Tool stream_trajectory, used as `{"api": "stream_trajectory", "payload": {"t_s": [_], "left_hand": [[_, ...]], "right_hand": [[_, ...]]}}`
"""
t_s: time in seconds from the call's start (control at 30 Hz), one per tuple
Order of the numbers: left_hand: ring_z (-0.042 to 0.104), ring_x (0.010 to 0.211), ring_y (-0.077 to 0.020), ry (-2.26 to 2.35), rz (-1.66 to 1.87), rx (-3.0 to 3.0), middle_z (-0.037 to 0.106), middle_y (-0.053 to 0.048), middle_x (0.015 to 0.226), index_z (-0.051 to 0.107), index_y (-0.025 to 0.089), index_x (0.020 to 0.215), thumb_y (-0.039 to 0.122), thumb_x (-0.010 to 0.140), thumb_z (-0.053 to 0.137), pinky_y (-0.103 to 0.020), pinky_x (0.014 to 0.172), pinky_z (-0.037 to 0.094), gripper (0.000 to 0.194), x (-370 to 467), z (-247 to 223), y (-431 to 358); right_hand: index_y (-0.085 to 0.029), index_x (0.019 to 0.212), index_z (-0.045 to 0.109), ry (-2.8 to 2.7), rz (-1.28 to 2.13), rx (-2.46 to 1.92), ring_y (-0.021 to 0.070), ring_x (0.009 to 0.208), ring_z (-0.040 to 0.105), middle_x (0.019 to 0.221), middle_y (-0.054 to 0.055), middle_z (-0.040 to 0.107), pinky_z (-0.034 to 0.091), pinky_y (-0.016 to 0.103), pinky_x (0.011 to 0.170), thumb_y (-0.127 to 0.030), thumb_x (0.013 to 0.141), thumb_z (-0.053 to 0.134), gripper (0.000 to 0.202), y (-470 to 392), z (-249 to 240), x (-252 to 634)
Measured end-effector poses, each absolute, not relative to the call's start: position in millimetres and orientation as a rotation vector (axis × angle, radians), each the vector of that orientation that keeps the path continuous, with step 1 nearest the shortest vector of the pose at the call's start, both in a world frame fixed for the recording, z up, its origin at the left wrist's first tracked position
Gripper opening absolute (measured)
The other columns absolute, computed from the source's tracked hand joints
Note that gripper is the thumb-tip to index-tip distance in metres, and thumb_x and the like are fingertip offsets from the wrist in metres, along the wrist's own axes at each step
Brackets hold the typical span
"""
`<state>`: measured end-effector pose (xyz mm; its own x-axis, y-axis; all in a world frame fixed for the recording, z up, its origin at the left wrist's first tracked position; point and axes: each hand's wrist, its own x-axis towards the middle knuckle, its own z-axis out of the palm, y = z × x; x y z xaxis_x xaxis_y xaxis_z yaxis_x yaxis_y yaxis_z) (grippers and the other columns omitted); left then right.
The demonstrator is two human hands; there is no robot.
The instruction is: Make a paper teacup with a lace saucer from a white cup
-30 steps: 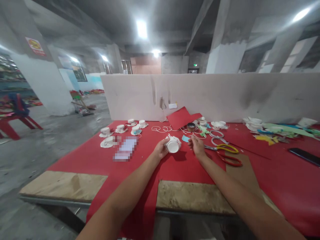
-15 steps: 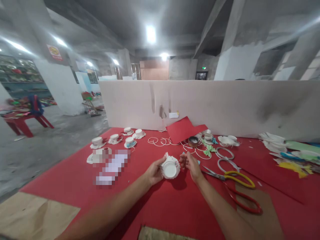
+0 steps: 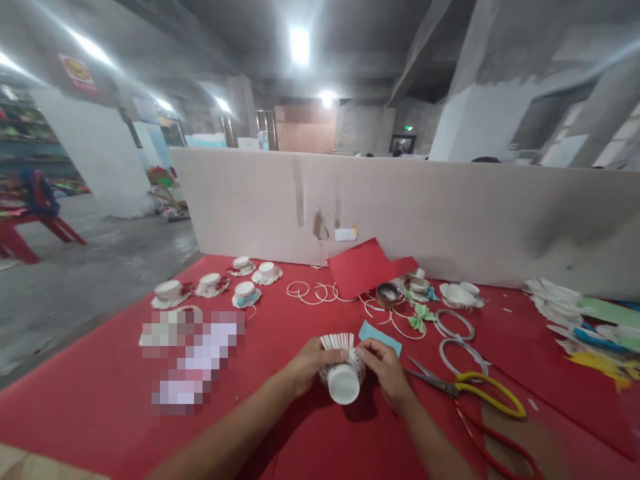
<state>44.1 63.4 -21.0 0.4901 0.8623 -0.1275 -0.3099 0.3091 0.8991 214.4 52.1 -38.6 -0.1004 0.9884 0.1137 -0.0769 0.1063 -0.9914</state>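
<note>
A white paper cup (image 3: 344, 385) with its side cut into thin strips is held bottom toward me over the red table. My left hand (image 3: 309, 365) grips it from the left, thumb laid across the strips. Some strips fan upright at the top; others look folded or woven around the sides. On the right side, my right hand (image 3: 384, 368) pinches the strips between thumb and fingertips. A light blue paper piece (image 3: 383, 339) lies just behind the right hand. Scissors (image 3: 454, 389) with one yellow and one red handle rest open to its right.
Several finished-looking cups with frilled rims, such as one cup (image 3: 245, 291), stand at the left rear. White rings (image 3: 325, 291), a tape roll (image 3: 388, 295), red paper (image 3: 360, 263) and a green paper bow (image 3: 421, 316) lie behind. A pale panel (image 3: 250, 207) borders the table.
The cup has tilted so its strips fan upward toward the back. My right hand has moved from beside the cup onto its strips. The view has shifted, uncovering the blue paper.
</note>
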Motion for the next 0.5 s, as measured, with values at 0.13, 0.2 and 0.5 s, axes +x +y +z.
{"api": "stream_trajectory", "payload": {"t_s": [0.13,0.2,0.5], "left_hand": [[0.061,0.065,-0.0199,0.733,0.855,1.063,0.067,-0.014,0.077,0.067,0.006,0.080,0.022,0.059,0.074,-0.029,0.063,0.044,0.027,44.5,-2.6,67.4],[0.060,0.062,-0.0187,0.737,0.847,1.141,0.066,-0.013,0.075,0.067,0.007,0.078,0.022,0.059,0.073,-0.028,0.059,0.043,0.025,45.6,8.5,74.4],[0.056,0.055,-0.0149,0.776,0.916,1.237,0.064,-0.007,0.065,0.066,0.008,0.071,0.016,0.055,0.070,-0.024,0.052,0.042,0.018,54.3,40.3,97.3]], "right_hand": [[-0.018,0.078,0.061,-1.313,1.264,-0.979,0.0138,0.062,0.051,0.069,0.000,0.059,0.041,0.024,0.058,-0.042,0.073,0.063,0.024,57.4,-19.6,215.0],[-0.017,0.072,0.061,-1.391,1.204,-1.016,0.0129,0.059,0.050,0.065,0.000,0.057,0.039,0.023,0.055,-0.040,0.072,0.064,0.023,63.7,-4.3,217.3],[-0.017,0.069,0.058,-1.612,1.094,-1.100,0.0126,0.053,0.050,0.058,-0.001,0.056,0.040,0.023,0.049,-0.037,0.070,0.061,0.020,77.0,46.1,224.5]]}}
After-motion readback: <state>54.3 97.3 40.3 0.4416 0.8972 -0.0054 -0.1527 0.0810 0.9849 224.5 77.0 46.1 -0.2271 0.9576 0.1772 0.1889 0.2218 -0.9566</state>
